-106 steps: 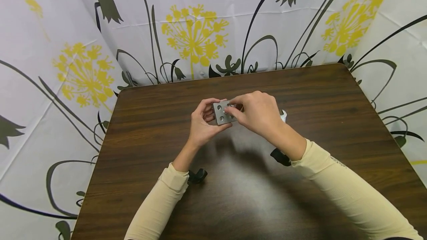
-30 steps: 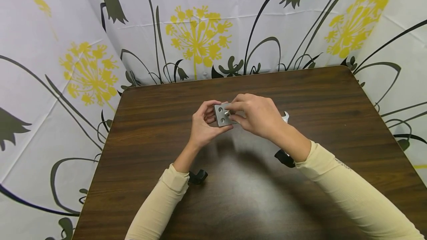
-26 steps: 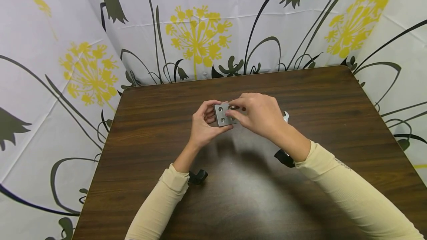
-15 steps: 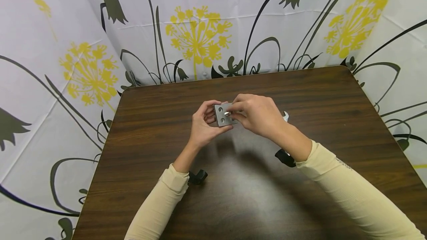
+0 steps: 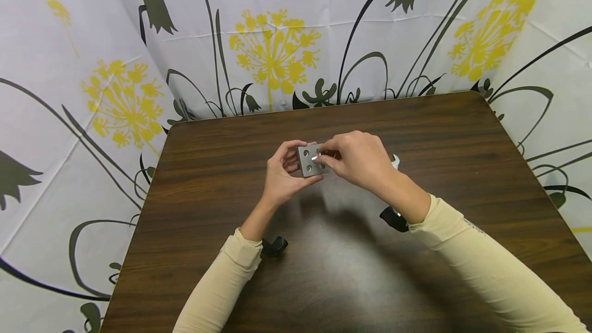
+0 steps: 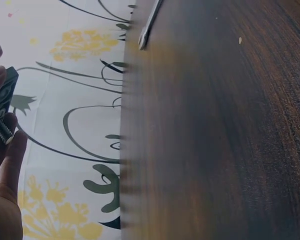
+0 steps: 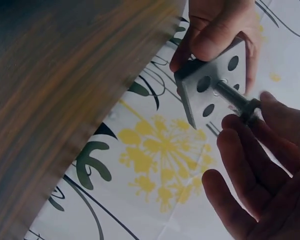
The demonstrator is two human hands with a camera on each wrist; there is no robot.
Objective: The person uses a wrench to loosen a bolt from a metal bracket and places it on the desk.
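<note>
A grey metal plate [image 5: 307,161] with several holes is gripped at its edges by the left hand [image 5: 283,176], above the table. In the right wrist view a bolt [image 7: 232,97] stands out from the middle of the plate [image 7: 191,88], and the right hand [image 7: 270,165] pinches its head between thumb and forefinger. The left hand [image 7: 222,30] holds the plate's far side there. In the left wrist view a threaded shaft [image 6: 0,126] shows beside the left hand's fingers [image 6: 12,160]. From the head view, the right hand [image 5: 361,161] partly hides the plate.
A wrench [image 5: 395,162] lies on the wooden table [image 5: 208,168], partly behind the right hand; its end [image 6: 143,40] also shows in the left wrist view. Black wrist gear [image 5: 275,246] sits at the left wrist, more [image 5: 393,218] at the right. A patterned curtain [image 5: 194,55] hangs behind.
The right hand's fingers have shifted back and forth around the bolt, its thumb and forefinger changing position. The left hand and plate have stayed nearly still.
</note>
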